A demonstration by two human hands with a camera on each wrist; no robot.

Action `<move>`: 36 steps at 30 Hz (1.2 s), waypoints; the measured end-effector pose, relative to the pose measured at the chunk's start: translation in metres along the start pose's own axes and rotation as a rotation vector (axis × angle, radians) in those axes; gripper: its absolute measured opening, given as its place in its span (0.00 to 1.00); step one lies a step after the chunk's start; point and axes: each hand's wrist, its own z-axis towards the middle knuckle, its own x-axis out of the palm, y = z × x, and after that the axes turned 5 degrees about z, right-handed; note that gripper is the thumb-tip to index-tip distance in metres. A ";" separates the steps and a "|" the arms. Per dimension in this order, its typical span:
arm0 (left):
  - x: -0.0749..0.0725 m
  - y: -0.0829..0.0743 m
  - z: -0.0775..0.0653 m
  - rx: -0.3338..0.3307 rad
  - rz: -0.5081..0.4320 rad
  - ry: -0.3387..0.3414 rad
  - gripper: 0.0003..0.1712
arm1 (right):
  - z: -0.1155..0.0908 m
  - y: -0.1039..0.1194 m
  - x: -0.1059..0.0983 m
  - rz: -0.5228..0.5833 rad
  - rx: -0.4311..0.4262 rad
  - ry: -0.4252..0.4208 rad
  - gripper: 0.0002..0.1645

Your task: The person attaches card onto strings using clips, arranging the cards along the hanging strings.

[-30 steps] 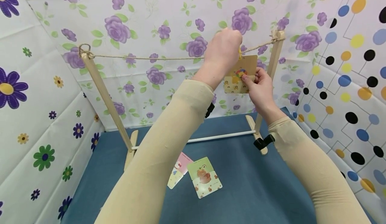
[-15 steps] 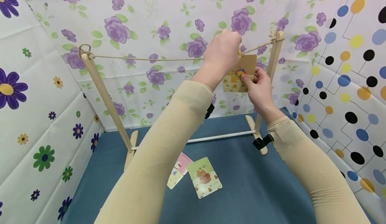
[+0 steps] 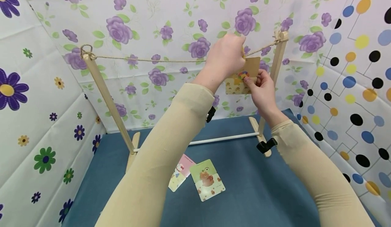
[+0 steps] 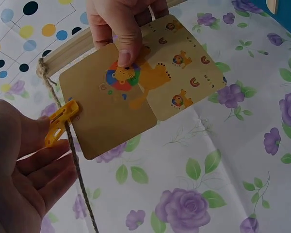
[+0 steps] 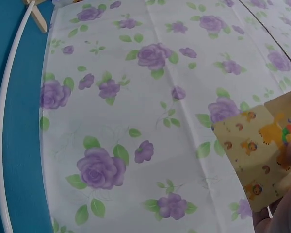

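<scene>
My left hand [image 3: 226,55] is up at the rope [image 3: 152,60], pinching a yellow clothespin [image 4: 63,121] between thumb and fingers. The clothespin's tip lies on the top edge of a tan card [image 4: 111,97] with a colourful-maned lion, right where the rope passes. My right hand [image 3: 263,89] grips that card from its right side, thumb over the lion print and fingers behind. In the right wrist view the card [image 5: 252,155] shows its pale patterned half. From the head view, the left hand hides most of the clothespin.
Two wooden posts [image 3: 105,98] carry the rope, with a white rod [image 3: 226,138] joining their feet. On the blue cloth lie a green bear card [image 3: 207,181] and a pink card [image 3: 184,166], partly under my left forearm. Flowered cloth [image 3: 171,23] hangs close behind.
My left hand has sunk slightly toward the card's top edge along with the clothespin. The right hand and the lion card have shifted only a little; both cards on the cloth stay put.
</scene>
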 end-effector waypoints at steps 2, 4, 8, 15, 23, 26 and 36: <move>0.001 0.001 0.000 -0.001 0.000 0.015 0.16 | -0.001 -0.001 0.001 0.004 -0.006 0.008 0.20; 0.001 0.001 0.000 -0.002 0.007 0.029 0.27 | -0.002 -0.002 0.001 0.001 -0.010 0.009 0.24; 0.004 0.004 -0.001 -0.004 0.016 0.029 0.39 | -0.005 -0.005 0.000 -0.005 -0.019 0.008 0.29; 0.005 0.008 -0.004 -0.019 0.025 0.009 0.40 | -0.006 -0.009 -0.003 0.006 -0.040 -0.019 0.29; 0.007 0.012 -0.008 0.008 0.105 -0.054 0.37 | -0.009 -0.012 -0.004 -0.006 -0.074 -0.045 0.28; 0.008 0.013 -0.009 0.007 0.120 -0.065 0.35 | -0.010 -0.013 -0.005 -0.006 -0.074 -0.054 0.28; 0.013 0.016 -0.015 -0.010 0.042 -0.125 0.29 | -0.014 -0.016 -0.007 0.014 -0.130 -0.088 0.29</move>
